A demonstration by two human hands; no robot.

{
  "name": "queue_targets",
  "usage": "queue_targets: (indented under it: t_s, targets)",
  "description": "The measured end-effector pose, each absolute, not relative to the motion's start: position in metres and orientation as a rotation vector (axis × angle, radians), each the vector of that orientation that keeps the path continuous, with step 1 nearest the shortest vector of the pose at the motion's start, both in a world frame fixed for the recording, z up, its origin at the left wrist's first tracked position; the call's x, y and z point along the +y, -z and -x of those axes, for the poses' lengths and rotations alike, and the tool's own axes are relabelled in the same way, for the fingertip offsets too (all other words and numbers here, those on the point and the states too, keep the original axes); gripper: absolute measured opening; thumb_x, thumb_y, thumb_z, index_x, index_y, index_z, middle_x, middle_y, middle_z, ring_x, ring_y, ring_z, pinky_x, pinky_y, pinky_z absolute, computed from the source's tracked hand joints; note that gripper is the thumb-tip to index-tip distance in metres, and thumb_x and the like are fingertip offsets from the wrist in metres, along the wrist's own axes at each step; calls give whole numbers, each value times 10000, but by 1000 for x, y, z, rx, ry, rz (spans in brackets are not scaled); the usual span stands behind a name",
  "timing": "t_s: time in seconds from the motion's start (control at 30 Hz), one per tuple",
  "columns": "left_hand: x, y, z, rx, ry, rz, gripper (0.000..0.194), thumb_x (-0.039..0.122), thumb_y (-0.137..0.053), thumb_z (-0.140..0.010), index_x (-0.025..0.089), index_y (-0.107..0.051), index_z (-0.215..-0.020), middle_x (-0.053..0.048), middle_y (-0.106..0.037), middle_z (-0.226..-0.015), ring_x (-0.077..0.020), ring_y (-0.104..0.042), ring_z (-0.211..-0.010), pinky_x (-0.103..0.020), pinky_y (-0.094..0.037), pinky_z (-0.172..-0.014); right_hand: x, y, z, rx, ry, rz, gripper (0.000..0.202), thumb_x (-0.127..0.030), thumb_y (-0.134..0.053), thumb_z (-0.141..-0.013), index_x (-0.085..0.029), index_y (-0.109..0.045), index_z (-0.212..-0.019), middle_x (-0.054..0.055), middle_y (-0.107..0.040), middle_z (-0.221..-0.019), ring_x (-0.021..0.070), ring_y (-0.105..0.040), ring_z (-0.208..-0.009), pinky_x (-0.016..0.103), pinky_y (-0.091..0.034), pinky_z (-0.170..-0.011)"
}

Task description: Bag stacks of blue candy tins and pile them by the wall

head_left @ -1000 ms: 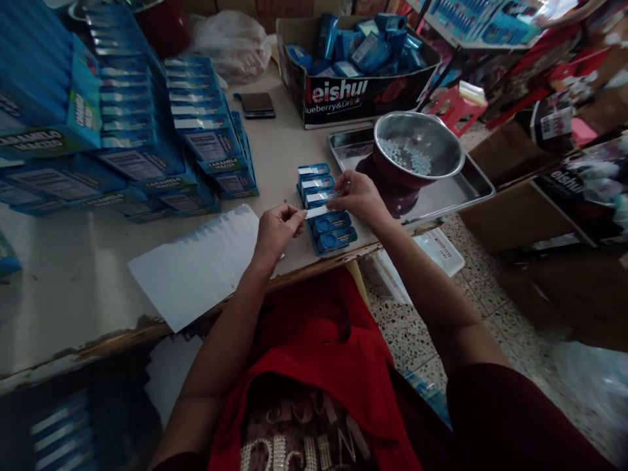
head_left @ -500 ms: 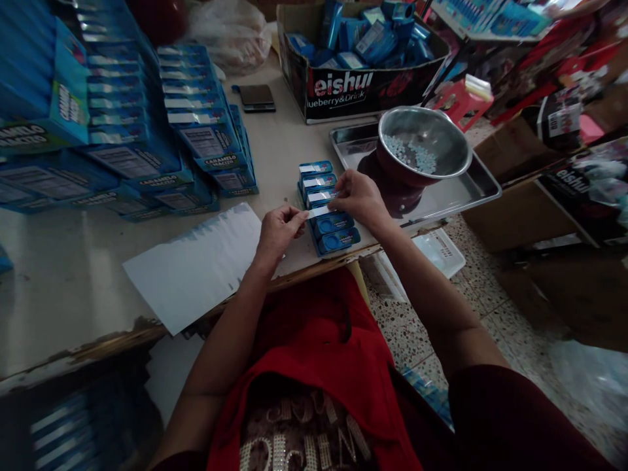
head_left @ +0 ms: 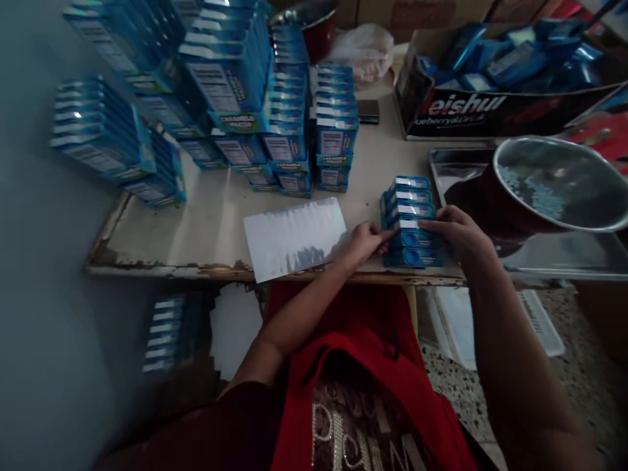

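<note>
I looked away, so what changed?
The white strip, held stretched between the left hand and right hand, now seems laid on the nearest blue packs. Both hands are still beside it. The view swung left. The metal bowl, tray and white sheet stayed put.

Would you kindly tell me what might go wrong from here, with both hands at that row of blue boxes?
The white strip might sit crooked if the left hand or right hand slips. The white sheet reaches the table's front edge, so the left forearm might brush it off.
</note>
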State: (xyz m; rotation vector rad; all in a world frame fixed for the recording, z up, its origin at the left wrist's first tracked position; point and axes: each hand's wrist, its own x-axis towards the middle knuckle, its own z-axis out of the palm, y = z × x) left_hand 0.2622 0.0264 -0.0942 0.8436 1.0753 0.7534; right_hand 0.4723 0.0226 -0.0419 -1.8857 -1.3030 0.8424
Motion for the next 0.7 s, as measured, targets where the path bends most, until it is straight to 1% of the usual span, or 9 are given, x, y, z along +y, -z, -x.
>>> queue_targets:
  t_s: [0.07, 0.13, 0.23, 0.33, 0.4, 0.47, 0.57, 0.63, 0.7]
  targets:
    - [30, 79, -222, 1142, -885, -1035, 351, 283, -917, -851, 215, -573, -829, 4, -676, -686, -130, -614, -577, -266, -473, -619, 16, 26, -474, -1341, -739, 2007, 431, -465, -897, -627, -291, -553, -821, -17, -583, -694, 205, -554, -622, 382, -446, -606]
    - [34, 65, -156, 1363, -1131, -1281, 264, 246, -914, -811, 217, -668, -903, -3, -688, -784, -154, -631, -699, -276, -482, -690, 2, 10, -468, -1394, -429, 2032, 341, -367, -872, -700, -310, -611, -911, 30, -681, -794, 228, -616, -700, 441, -483, -703]
    - [36, 61, -41, 1850, -1357, -1451, 321, 287, -951, -700, 218, -719, -909, -49, -718, -954, -222, -632, -928, -322, -491, -833, -25, -2, -432, -1475, -43, 1815, 204, -359, -789, -848, -320, -651, -993, 79, -736, -947, 244, -672, -797, 483, -518, -806]
    - [35, 80, 37, 1948, -1225, -1215, 415, 412, -926, -654, 185, -728, -941, -46, -701, -899, -216, -617, -874, -320, -475, -819, -37, 10, -358, -1722, -118, 1505, 65, -341, -651, -979, -284, -671, -955, 67, -711, -931, 259, -676, -829, 462, -558, -804]
    - [32, 99, 52, 1778, -1125, -1122, 497, 527, -889, -640, 162, -734, -939, -47, -708, -865, -209, -622, -846, -312, -470, -801, -29, 31, -301, -1924, -316, 1280, 105, -297, -645, -991, -259, -720, -1053, 100, -732, -1029, 278, -696, -921, 453, -585, -835]
    - [29, 114, 45, 1649, -1125, -1072, 557, 596, -877, -592, 159, -729, -905, -43, -708, -834, -197, -613, -799, -299, -462, -753, -10, 55, -250, -2079, -429, 1182, 237, -255, -632, -1014, -227, -738, -1225, 145, -729, -1209, 318, -685, -1111, 481, -585, -956]
    - [23, 122, 23, 1615, -1263, -997, 515, 595, -861, -582, 202, -669, -854, 8, -641, -736, -162, -550, -683, -273, -425, -643, 23, 82, -197, -2251, -372, 1213, 388, -190, -626, -1014, -158, -703, -1394, 197, -687, -1378, 370, -598, -1282, 536, -504, -1115]
    - [18, 120, 12, 1582, -1347, -989, 474, 584, -829, -636, 231, -620, -874, 41, -584, -699, -149, -510, -631, -258, -405, -597, 40, 90, -176, -2339, -327, 1223, 477, -188, -632, -1019, -113, -646, -1490, 220, -637, -1491, 385, -547, -1343, 534, -470, -1141]
    - [14, 117, 5, 1551, -1390, -1017, 446, 587, -795, -699, 247, -588, -901, 57, -542, -686, -146, -487, -610, -248, -393, -579, 48, 92, -163, -2386, -290, 1236, 500, -232, -614, -1048, -117, -618, -1535, 214, -619, -1536, 391, -530, -1346, 529, -464, -1113]
